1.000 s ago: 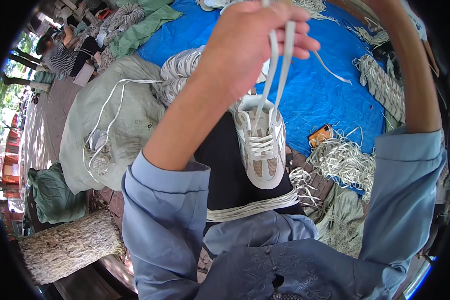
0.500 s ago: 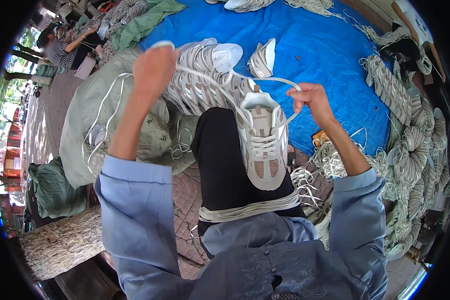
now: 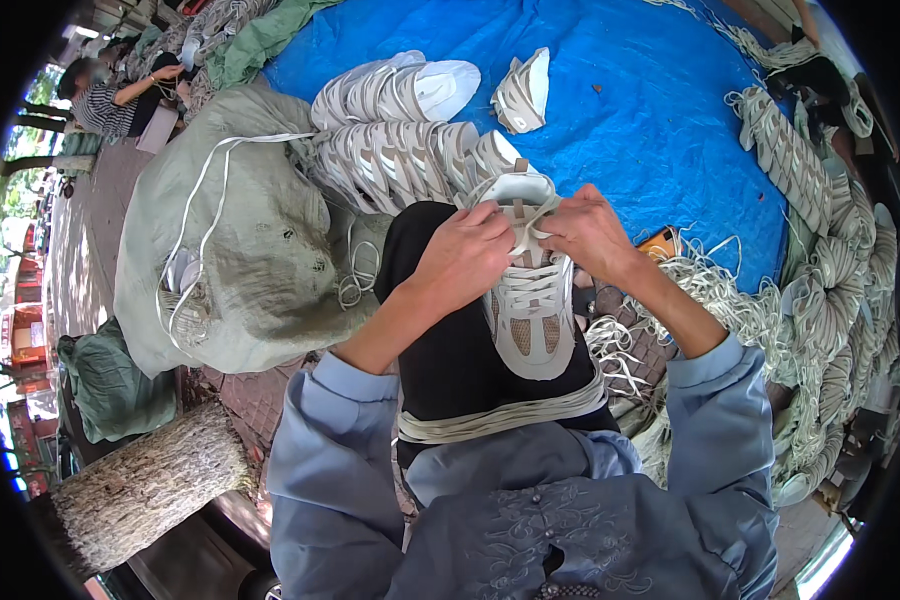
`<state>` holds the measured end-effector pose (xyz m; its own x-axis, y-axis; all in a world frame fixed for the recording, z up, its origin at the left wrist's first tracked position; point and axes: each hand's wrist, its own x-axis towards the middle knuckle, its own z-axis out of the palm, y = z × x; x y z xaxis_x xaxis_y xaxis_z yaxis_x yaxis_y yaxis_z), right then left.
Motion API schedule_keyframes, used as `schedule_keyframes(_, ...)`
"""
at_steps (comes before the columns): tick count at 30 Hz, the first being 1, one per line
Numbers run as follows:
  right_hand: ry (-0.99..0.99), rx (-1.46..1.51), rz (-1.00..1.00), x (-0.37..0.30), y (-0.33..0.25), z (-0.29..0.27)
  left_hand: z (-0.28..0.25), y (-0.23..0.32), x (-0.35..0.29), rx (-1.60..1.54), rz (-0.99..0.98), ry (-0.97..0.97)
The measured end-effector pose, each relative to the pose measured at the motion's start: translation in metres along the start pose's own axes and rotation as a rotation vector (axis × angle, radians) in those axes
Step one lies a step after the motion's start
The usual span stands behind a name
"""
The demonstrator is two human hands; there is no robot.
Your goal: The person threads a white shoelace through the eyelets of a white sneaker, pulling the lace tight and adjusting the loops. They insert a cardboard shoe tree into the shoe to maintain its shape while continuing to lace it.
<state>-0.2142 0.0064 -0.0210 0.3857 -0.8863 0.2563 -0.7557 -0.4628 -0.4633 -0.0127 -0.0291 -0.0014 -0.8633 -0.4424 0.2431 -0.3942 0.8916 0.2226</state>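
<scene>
A beige and white sneaker (image 3: 535,330) rests on my thigh, toe toward me, with flat white laces crossed over its tongue. At the shoe's upper opening, my left hand (image 3: 470,250) pinches a shoelace (image 3: 521,234) from the left side. My right hand (image 3: 587,232) grips the lace from the right, fingers closed close to the left ones. Both hands partly cover the upper eyelets. A bundle of pale laces (image 3: 500,415) lies across my lap.
Rows of nested shoe uppers (image 3: 380,160) lie beyond my knee on a blue tarp (image 3: 650,130). A grey-green sack (image 3: 250,240) bulges at left, over a tree trunk (image 3: 150,485). Tangled laces (image 3: 715,290) and stacked uppers (image 3: 830,290) fill the right. Another person (image 3: 110,105) sits far left.
My hands were raised wide apart, drawing the lace out in loops. They have come down and together at the shoe's opening, both still holding lace.
</scene>
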Motion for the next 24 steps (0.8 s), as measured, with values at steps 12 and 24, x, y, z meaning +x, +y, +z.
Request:
schedule_keyframes(12,0.293,1.264,0.476,0.017,0.041,-0.114,-0.099,-0.069,-0.021,-1.791,-0.690,0.634)
schedule_keyframes(24,0.347,1.368,0.350,-0.057,0.186,-0.264,-0.249,-0.192,-0.133,-1.341,-0.960,1.101)
